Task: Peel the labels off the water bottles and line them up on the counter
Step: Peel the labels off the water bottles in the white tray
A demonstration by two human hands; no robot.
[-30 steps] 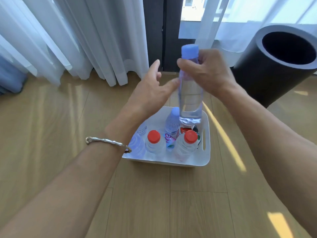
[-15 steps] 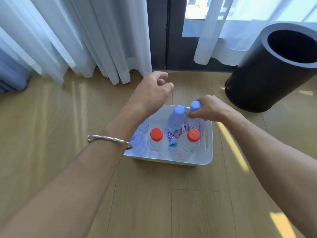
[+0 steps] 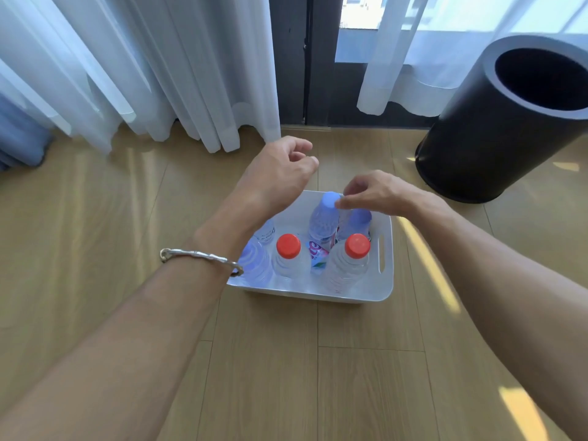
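Head view: blue-capped bottle [image 3: 324, 219] just beside right hand [image 3: 378, 194]

Bottles [image 3: 324, 224] in bin [image 3: 386, 281] on floor [image 3: 366, 377]

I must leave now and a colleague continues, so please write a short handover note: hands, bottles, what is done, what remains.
Left hand: loosely curled near the white bin, holds nothing.
Right hand: fingertips at the taller blue-capped bottle; grip unclear.
Every bottle in view stands in the bin; no counter in view.
Done: nothing lined up in view. Left: peel labels, line bottles up.
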